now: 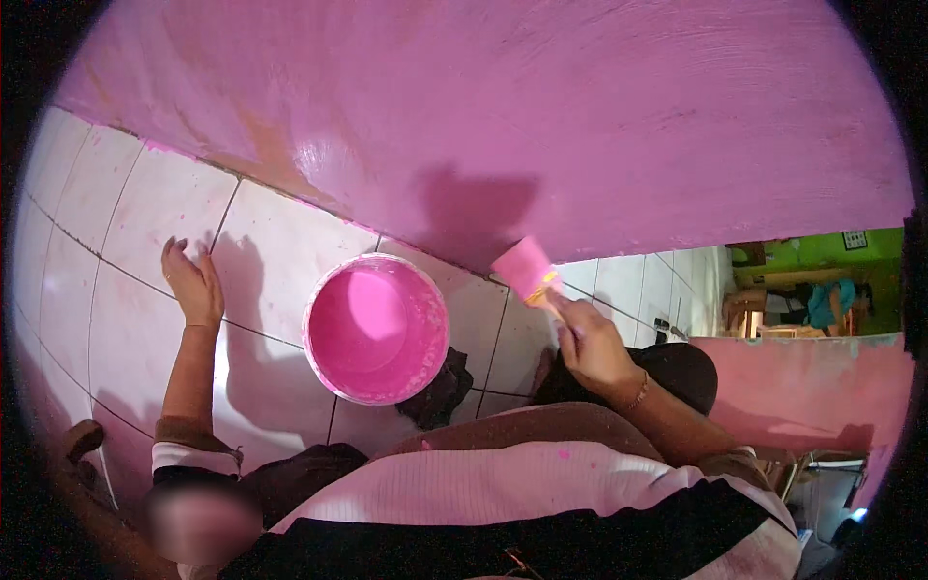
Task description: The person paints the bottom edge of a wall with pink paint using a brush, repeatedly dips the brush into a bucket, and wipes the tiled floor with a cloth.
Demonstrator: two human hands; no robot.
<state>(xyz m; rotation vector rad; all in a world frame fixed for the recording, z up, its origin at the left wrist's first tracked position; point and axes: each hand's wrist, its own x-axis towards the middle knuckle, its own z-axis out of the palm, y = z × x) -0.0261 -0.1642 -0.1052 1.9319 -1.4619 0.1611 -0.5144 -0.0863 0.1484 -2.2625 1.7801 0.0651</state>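
Note:
My right hand (594, 344) is closed around the handle of a paintbrush (525, 272). The brush is coated in pink paint, and its bristles are at the foot of the pink wall (580, 130); whether they touch it I cannot tell. Left of the brush, a round bucket (313, 362) with pink paint inside stands on the white tiled floor. My left hand (194, 283) is held over the tiles left of the bucket, fingers apart and holding nothing. Brownish patches show low on the wall, above the bucket.
A dark crumpled cloth (438, 391) lies against the bucket's lower right side. Pink spots mark the floor tiles (167, 196). Past the wall's end, at the right, a person in a teal top (830, 304) is near wooden furniture and a green wall. A salmon-coloured wall (797, 384) is nearer.

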